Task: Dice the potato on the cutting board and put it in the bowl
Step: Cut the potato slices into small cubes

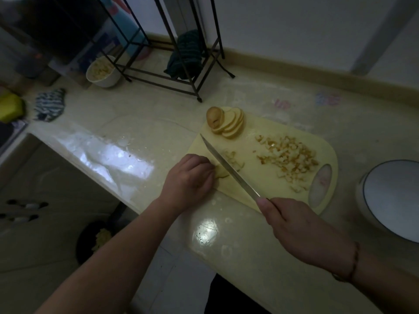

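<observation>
A pale yellow cutting board (pixel 258 177) lies on the counter. At its far end leans a fan of potato slices (pixel 229 124). A heap of diced potato (pixel 289 158) covers its right side. My left hand (pixel 189 180) presses curled fingers on a few potato strips (pixel 221 172) at the board's left edge. My right hand (pixel 301 230) grips the handle of a long knife (pixel 229 169), whose blade slants across those strips. A white bowl (pixel 103 71) holding diced potato stands far back left. Another white, blue-rimmed bowl (pixel 390 200) sits right of the board.
A black wire rack (pixel 172 80) with a dark green cloth (pixel 186 57) stands behind the board. A striped cloth (pixel 49 105) and a yellow object (pixel 10 107) lie at the left. The counter's front edge runs diagonally below my arms.
</observation>
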`<state>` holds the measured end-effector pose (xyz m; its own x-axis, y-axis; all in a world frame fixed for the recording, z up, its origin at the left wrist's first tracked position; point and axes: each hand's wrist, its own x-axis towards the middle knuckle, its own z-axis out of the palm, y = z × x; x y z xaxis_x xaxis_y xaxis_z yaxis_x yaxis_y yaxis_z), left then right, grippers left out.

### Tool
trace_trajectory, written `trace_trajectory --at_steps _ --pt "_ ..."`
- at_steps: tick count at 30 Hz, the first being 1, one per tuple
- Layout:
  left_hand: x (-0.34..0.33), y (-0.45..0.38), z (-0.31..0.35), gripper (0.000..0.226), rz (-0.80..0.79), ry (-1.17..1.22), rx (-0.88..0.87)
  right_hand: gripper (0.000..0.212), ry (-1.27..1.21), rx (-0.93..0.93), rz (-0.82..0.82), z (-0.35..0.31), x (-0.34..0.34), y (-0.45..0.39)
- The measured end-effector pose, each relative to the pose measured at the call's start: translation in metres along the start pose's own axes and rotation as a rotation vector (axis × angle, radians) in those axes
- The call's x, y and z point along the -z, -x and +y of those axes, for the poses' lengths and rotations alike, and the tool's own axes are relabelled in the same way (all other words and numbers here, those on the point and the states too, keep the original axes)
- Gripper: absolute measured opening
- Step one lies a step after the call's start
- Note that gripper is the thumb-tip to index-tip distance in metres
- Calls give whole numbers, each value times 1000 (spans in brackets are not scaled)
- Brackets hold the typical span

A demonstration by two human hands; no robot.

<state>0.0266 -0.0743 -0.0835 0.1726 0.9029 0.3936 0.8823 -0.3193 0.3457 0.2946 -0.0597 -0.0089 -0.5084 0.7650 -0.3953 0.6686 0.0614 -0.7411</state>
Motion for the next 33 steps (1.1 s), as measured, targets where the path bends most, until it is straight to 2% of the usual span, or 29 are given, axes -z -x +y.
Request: trace_trajectory --at_steps 5,9,13,20,24,33 --pt "0 -2 5 31 -58 15 -87 62 -14 -35 0 1 2 2" --pt "-1 -4 9 19 -75 -1 -106 65 -12 -15 4 2 -2 2" --pt "1 -6 10 21 -51 -3 -98 63 -20 5 27 0 -3 4" --pt "-1 -9 11 11 -93 -2 -221 61 -22 37 59 -6 -9 9" --pt "-3 -9 7 12 -97 -8 -212 55 -41 50 78 -6 -13 8" --pt "-3 -9 2 11 -102 -3 -223 61 -43 70 93 -3 -14 14"
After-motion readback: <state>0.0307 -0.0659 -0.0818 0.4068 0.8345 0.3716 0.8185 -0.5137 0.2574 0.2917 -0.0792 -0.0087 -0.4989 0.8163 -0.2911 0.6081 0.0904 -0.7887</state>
